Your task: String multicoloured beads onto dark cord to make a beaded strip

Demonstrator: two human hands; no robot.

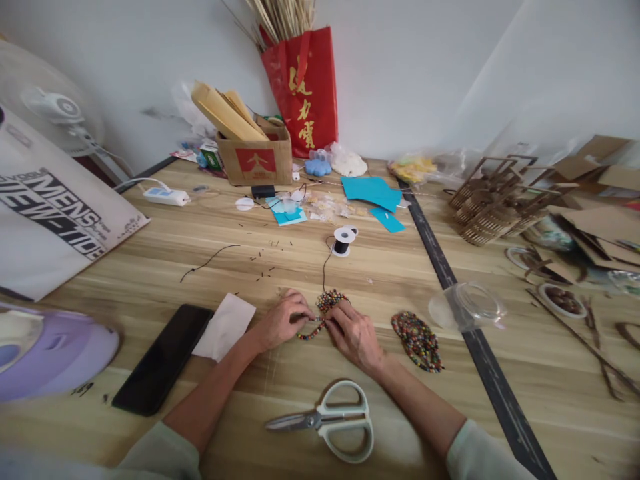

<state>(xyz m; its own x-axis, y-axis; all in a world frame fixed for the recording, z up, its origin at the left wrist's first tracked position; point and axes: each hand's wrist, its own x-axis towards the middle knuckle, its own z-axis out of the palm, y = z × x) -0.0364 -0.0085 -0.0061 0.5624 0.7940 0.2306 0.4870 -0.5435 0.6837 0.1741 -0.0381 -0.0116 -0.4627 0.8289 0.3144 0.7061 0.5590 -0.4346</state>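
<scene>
Nearest the camera, a pair of scissors [327, 420] with pale handles lies flat on the wooden table [150, 267], between the person's two forearms. Just beyond it the left hand [280, 322] and the right hand [353, 333] meet over a small piece of beadwork [327, 303], a cluster of many-coloured beads with a short beaded strand trailing toward the left hand. The fingers of both hands are closed in a pinch on the beadwork, the left on the strand, the right on the cluster's lower edge. The piece rests on the table near its front middle. A dark thread runs from it up to a small spool [343, 241] farther back.

To the right of the right hand, close but apart, lies a finished oval beaded piece [417, 341], and past that a clear plastic container [467, 305] on its side, by a dark strip across the table. Left of the left hand sits a white paper napkin [225, 325], touching a black phone [163, 359]. Farther back stand a cardboard box [256, 159], turquoise paper sheets [373, 192] and a red bag [304, 90] holding sticks against the wall.
</scene>
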